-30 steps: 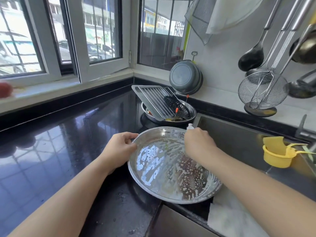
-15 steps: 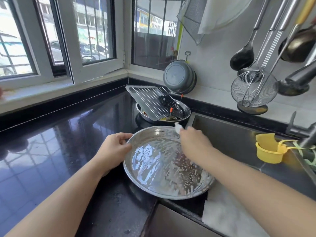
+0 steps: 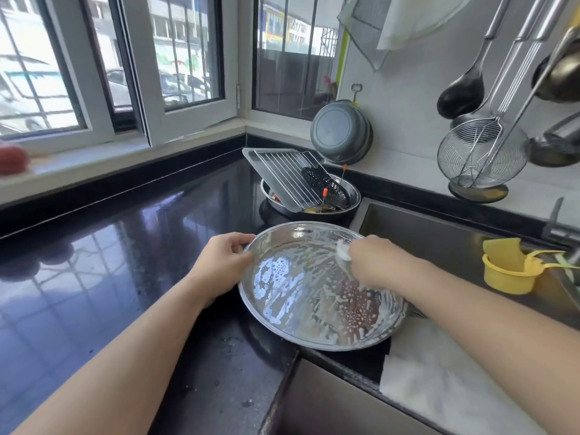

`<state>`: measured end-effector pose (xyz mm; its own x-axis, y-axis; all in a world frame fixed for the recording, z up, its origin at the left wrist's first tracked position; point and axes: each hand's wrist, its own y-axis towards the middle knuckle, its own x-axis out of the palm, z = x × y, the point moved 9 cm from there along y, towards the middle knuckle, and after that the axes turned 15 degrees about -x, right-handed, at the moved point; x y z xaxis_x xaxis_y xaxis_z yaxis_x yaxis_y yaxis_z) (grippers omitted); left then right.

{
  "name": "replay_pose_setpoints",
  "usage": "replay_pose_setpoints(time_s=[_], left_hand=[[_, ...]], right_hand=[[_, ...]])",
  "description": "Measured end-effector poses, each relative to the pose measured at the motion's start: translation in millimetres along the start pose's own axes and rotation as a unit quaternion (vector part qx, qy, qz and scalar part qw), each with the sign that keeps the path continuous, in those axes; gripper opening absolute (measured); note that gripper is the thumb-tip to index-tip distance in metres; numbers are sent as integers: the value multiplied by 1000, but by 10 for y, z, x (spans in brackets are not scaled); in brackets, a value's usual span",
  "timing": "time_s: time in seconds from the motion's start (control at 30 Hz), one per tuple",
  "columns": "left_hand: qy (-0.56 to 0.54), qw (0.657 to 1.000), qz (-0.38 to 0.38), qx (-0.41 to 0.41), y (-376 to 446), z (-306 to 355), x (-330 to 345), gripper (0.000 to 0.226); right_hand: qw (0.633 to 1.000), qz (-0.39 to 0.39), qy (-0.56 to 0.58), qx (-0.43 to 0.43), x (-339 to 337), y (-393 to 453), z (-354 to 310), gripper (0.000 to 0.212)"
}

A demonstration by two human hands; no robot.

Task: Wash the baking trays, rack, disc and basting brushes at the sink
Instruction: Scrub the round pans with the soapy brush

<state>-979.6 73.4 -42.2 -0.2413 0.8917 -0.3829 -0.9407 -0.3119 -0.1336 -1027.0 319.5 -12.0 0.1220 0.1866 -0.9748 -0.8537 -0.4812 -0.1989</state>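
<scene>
On the left, the black desk [image 3: 103,277] runs to the sink's edge. The left hand [image 3: 221,265] grips the left rim of one round metal tray [image 3: 301,296], fingers curled over the rim and thumb on the edge. This tray is streaked with suds and lies on the desk's right edge, overhanging the sink [image 3: 439,243]. Inside it, the right hand [image 3: 376,262] has its fingers bunched together around one white sponge [image 3: 343,250], pressed to the tray's far side. Toward the desk's back corner, one metal bowl [image 3: 351,199] holds one rectangular tray [image 3: 260,164], one wire rack [image 3: 288,177], one black perforated disc [image 3: 326,186] and two orange-tipped brush handles [image 3: 324,193], all leaning. One yellow scoop [image 3: 508,271] sits at the sink's right side.
</scene>
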Motion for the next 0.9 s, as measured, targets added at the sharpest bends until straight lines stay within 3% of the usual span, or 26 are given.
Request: replay_pose_setpoints(time_s=[0.17, 0.37, 0.5, 0.73, 0.9], left_hand=[[-4, 1000, -6, 3, -24, 15, -1, 22], [-12, 1000, -5, 9, -36, 11, -12, 37], [-29, 999, -11, 8, -41, 29, -5, 38], [-16, 1000, -9, 7, -38, 37, 4, 30], [5, 1000, -3, 3, -31, 18, -2, 43]], right_hand=[[986, 42, 128, -99, 58, 408, -531, 41], [951, -57, 132, -274, 155, 12, -1154, 41], [956, -141, 118, -229, 160, -338, -709, 41], [998, -36, -25, -34, -119, 32, 173, 51], [973, -72, 79, -203, 155, -94, -533, 48]])
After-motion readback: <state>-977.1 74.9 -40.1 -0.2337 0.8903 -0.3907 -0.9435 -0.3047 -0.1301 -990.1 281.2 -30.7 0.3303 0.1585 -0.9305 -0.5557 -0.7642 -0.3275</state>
